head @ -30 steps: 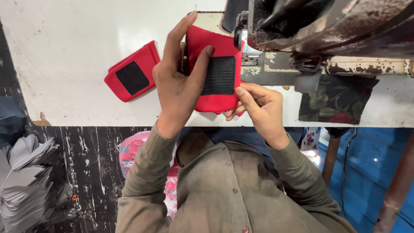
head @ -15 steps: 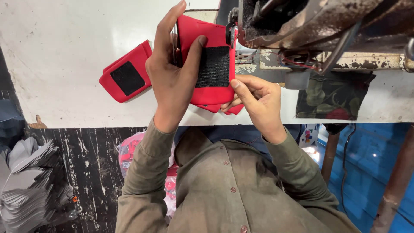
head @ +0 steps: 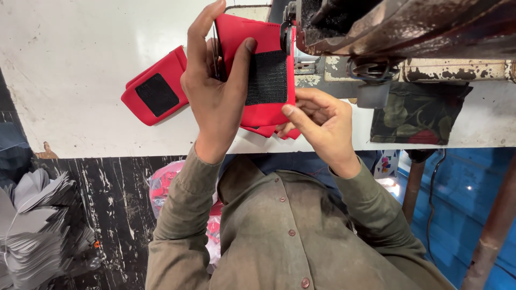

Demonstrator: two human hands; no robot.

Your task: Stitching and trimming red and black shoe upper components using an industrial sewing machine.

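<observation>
Under my left hand [head: 217, 102] lies the red fabric piece with a black hook-and-loop patch [head: 263, 75], pressed flat on the white worktable [head: 70, 64] and pushed up against the head of the worn, rusty sewing machine [head: 398, 27]. That hand is spread open, palm down, with the thumb on the black patch and the fingers reaching past the far edge. My right hand [head: 322, 126] is at the near right corner of the piece, fingers curled and pinching the folded red edge there. Just left of my left hand, touching nothing I hold, sits a second red padded piece with a black square patch [head: 156, 94]; I judge that one already stitched and set aside. The piece in hand looks to me about mid-seam, with its lower edge not yet at the needle, which is hidden from me.
</observation>
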